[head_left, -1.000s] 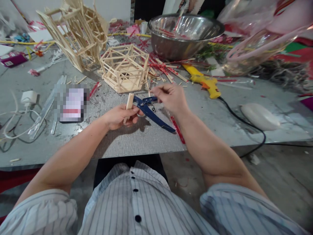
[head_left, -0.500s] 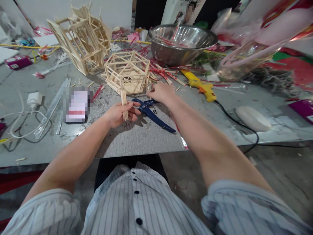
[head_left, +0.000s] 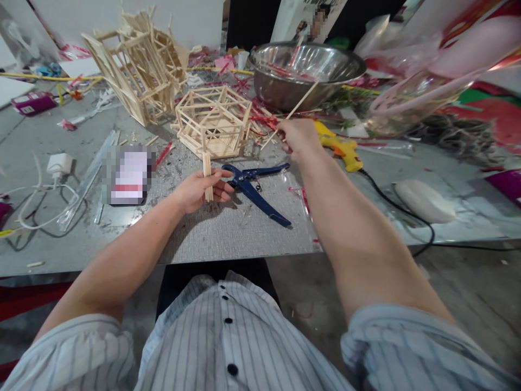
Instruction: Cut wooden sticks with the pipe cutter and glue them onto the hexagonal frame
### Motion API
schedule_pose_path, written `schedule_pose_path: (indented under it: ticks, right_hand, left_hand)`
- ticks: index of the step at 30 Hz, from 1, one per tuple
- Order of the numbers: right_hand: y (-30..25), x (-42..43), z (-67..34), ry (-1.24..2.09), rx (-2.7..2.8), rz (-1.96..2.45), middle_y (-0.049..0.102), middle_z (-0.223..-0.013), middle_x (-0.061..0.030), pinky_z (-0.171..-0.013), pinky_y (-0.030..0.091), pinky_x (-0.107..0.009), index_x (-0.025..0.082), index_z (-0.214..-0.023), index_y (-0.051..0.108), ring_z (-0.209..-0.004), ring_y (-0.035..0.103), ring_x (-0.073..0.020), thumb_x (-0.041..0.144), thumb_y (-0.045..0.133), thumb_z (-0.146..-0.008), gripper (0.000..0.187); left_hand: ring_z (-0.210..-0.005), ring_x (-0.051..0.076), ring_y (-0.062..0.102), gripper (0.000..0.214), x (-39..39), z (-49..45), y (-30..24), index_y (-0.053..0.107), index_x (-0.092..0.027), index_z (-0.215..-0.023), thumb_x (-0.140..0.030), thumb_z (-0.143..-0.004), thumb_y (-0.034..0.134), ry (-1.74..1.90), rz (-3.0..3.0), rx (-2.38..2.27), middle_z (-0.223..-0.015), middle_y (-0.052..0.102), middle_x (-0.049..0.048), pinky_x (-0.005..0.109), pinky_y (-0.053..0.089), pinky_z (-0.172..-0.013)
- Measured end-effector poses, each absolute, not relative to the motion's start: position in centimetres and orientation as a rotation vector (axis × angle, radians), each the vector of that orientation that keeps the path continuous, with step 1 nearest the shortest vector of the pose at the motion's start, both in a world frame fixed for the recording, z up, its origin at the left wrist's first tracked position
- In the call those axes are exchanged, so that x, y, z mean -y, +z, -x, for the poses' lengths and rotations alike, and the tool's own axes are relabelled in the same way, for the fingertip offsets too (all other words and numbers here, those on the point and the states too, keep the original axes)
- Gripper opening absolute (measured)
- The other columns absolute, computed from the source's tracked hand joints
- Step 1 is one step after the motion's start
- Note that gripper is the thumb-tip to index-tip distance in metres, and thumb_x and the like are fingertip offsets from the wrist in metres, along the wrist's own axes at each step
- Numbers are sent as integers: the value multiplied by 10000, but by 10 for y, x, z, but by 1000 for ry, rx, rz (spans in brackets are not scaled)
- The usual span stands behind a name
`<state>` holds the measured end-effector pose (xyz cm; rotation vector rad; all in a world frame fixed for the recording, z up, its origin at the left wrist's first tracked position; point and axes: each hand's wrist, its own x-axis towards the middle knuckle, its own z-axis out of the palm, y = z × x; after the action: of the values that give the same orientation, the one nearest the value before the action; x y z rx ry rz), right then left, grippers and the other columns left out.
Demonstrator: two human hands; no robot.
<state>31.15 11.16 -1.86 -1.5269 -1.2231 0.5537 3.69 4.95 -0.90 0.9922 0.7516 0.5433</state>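
Between the thumb and fingers of my left hand stands a small bundle of short wooden sticks, held upright. My right hand is closed around one long thin wooden stick, which slants up towards the steel bowl. Blue-handled cutters lie spread on the table, close to my left fingertips. Behind the bundle sits a low hexagonal frame of wooden sticks. A taller stick frame stands to its left.
A steel bowl is at the back. Right of my right hand lies a yellow glue gun with a black cable. A phone and a white charger are on the left. Red-marked sticks and scraps litter the table.
My right hand has moved up and to the right, away from the cutters, and now holds a long stick. The left hand stays in place with its bundle.
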Motion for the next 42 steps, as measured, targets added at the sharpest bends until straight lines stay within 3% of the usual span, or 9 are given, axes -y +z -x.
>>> schedule_pose_path:
  ticks: [3, 7, 11, 18, 22, 24, 31, 36, 42]
  right_hand:
    - [0, -80, -295, 720, 1085, 1461, 422, -521, 29, -393, 247, -257, 215, -553, 455, -397, 315, -70, 255, 584, -755, 243]
    - [6, -37, -252, 991, 1329, 1298, 408, -458, 65, -388, 225, -229, 193, -609, 535, -379, 308, -51, 345, 698, -688, 237]
    - [-8, -23, -224, 1124, 1463, 1211, 511, -527, 50, -456, 320, -230, 176, -668, 615, -461, 398, -61, 431, 732, -637, 283]
    - [-21, -22, -220, 857, 1631, 1117, 612, -684, -17, -656, 449, -317, 208, -662, 668, -662, 551, -145, 442, 690, -711, 241]
    - [-17, -15, -217, 718, 1753, 1047, 658, -748, -32, -734, 466, -348, 233, -690, 689, -750, 587, -180, 395, 687, -733, 168]
    - [-17, -13, -215, 695, 1794, 1051, 663, -748, -28, -714, 460, -337, 230, -717, 694, -720, 584, -171, 368, 671, -750, 144]
    - [-22, -12, -215, 671, 1833, 1085, 655, -836, -37, -666, 424, -296, 185, -807, 666, -718, 562, -147, 304, 642, -759, 130]
    - [-18, -12, -213, 693, 1694, 1161, 585, -763, 9, -566, 386, -264, 211, -1047, 631, -579, 455, -98, 402, 689, -734, 371]
    - [-7, -9, -210, 646, 1754, 1117, 605, -768, -23, -700, 435, -308, 211, -748, 677, -741, 545, -159, 518, 681, -727, 308]
  left_hand:
    - [-669, 163, 686, 192, -49, -38, -8, 624, -117, -967, -259, -900, 512, 582, -972, -761, -782, 696, 94, 300, 559, -664]
    - [-794, 188, 701, 221, -48, -39, -8, 635, -96, -955, -233, -915, 466, 562, -935, -734, -882, 710, 133, 301, 558, -711]
    - [-804, 189, 700, 212, -48, -39, -12, 652, -116, -933, -240, -909, 480, 501, -927, -687, -894, 717, 131, 322, 545, -766]
    - [-902, 176, 675, 238, -47, -45, -23, 658, -175, -1023, -207, -787, 653, 563, -1186, -551, -881, 708, 54, 288, 508, -836]
    - [-1139, 176, 573, 474, -45, -50, -26, 612, -235, -1174, -117, -718, 672, 693, -1446, -591, -1183, 650, 30, 272, 442, -958]
    - [-1161, 175, 551, 533, -46, -51, -27, 576, -243, -1227, -113, -715, 656, 714, -1522, -608, -1243, 618, 28, 289, 427, -978]
    - [-907, 171, 602, 111, -48, -49, -26, 667, -149, -851, -154, -753, 614, 648, -1740, -694, -880, 682, 33, 320, 454, -899]
    - [-820, 141, 615, 119, -47, -48, -24, 664, -158, -768, -175, -820, 558, 554, -1764, -673, -798, 678, 39, 270, 455, -836]
    - [-781, 135, 604, 201, -50, -48, -28, 671, -159, -746, -245, -856, 527, 525, -1921, -538, -796, 670, 50, 261, 457, -792]
